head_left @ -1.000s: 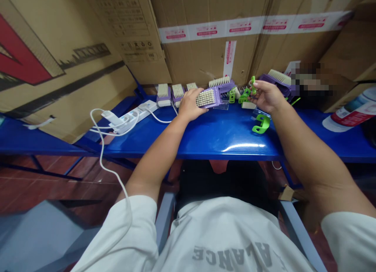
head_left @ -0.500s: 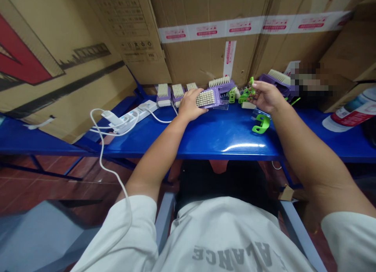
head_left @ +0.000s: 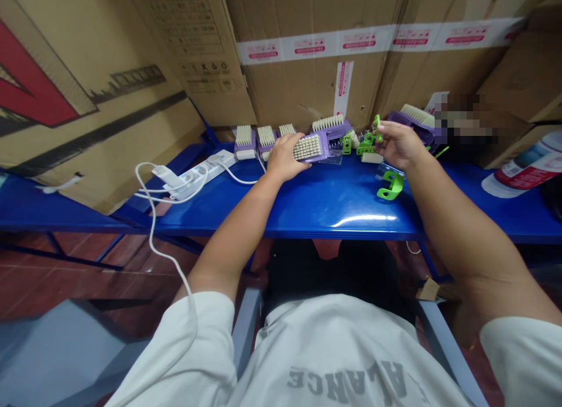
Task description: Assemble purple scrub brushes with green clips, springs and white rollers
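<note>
Left hand (head_left: 285, 158): wrapped around one end of a purple scrub brush (head_left: 314, 146), cream bristles facing up, block lifted to or just above the table's back area; contact beneath cannot be told. Right hand (head_left: 397, 146): thumb and forefinger pinched together on a small green plastic clip (head_left: 376, 127), held up in the air.

Just below the right hand: a larger green plastic clip (head_left: 390, 185) on the blue metal table (head_left: 351, 225). Between the hands: more green clips (head_left: 365, 143) and a clear plastic sleeve (head_left: 332, 157). Beyond the left hand: a row of purple brushes (head_left: 257, 140). Behind both hands: cardboard cartons (head_left: 307, 85), closing off the back. In front of both: a long stretch of glossy tabletop to the near edge. Left of the left hand: a white power strip (head_left: 197, 174).
</note>
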The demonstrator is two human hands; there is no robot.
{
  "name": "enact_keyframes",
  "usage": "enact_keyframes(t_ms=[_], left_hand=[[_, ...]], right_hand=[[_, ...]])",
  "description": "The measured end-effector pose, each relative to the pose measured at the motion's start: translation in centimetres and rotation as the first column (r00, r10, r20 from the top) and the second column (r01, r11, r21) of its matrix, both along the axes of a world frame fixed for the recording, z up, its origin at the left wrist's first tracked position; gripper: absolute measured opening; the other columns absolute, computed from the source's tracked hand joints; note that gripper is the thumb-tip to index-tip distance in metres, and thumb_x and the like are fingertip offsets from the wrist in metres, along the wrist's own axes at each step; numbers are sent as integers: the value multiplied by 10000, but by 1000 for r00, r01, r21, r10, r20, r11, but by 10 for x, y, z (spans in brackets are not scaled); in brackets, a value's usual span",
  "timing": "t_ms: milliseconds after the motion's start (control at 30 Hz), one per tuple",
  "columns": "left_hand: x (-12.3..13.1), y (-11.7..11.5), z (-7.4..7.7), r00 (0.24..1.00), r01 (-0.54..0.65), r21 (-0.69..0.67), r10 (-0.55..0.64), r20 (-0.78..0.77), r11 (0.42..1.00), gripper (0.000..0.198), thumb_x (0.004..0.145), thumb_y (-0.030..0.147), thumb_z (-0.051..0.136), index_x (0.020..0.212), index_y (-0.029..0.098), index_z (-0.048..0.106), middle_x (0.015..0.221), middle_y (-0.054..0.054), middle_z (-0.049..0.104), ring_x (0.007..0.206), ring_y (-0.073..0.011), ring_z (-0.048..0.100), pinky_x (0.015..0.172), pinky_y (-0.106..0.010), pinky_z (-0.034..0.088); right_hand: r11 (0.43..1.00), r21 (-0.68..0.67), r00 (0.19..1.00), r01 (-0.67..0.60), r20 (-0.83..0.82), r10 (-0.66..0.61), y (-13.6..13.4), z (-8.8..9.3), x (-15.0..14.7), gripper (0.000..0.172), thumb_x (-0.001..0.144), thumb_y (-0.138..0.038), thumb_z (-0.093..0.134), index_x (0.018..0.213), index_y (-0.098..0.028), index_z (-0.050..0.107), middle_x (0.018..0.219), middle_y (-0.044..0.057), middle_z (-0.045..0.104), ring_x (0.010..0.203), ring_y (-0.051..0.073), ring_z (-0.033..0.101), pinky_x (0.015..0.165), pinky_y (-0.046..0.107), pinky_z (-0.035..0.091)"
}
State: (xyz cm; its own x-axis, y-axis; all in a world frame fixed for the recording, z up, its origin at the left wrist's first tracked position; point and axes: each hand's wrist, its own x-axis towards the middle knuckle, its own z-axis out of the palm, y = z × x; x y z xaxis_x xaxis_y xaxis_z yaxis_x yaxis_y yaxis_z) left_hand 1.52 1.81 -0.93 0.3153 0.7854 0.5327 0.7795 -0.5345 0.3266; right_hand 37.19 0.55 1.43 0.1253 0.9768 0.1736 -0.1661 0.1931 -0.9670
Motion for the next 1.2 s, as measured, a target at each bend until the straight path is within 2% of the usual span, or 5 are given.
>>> enact_keyframes(t_ms=[500,633,833,1000,1200], left_hand=[[0,-1,0,1000,18,-6,-18,23,1000,899,757,286,1004,1597,283,683,1649,-118,733,1564,-443,662,1377,-613,518],[0,-1,1,1000,15,-2,-15,12,1000,887,758,283,1003,1588,268,690,1643,-121,737,1555,-437,668,1371,-594,524],[0,1,-1,1000,10,7,-10,6,1000,875,766,301,1000,1585,276,695,1632,-115,739,1545,-436,667,1368,-611,530],[0,2,-1,1000,21,5,-21,5,1000,878,764,311,1007,1584,295,695,1623,-106,741,1536,-435,667,1362,-617,537],[0,1,-1,1000,16,-1,-16,17,1000,910,752,281,1019,1598,271,685,1650,-125,729,1556,-444,662,1373,-611,524]], right_hand=[[999,15,999,-31,45,30,-5,4,-1,461,624,-480,1067,931,-318,763,880,-9,791,766,212,720,752,420,659],[999,8,999,-38,26,38,-4,2,0,495,592,-473,1086,935,-322,763,873,-21,780,759,202,701,757,418,640],[1000,1,998,-31,51,31,-6,5,-1,462,645,-440,1061,947,-317,734,855,-20,769,810,226,755,798,432,642],[999,-2,999,-35,24,35,-8,6,-2,421,664,-413,1059,961,-322,774,880,-13,793,834,235,775,797,439,657],[998,2,998,-56,5,56,-7,4,-3,464,626,-439,1085,956,-316,783,885,-17,787,781,206,742,782,428,644]])
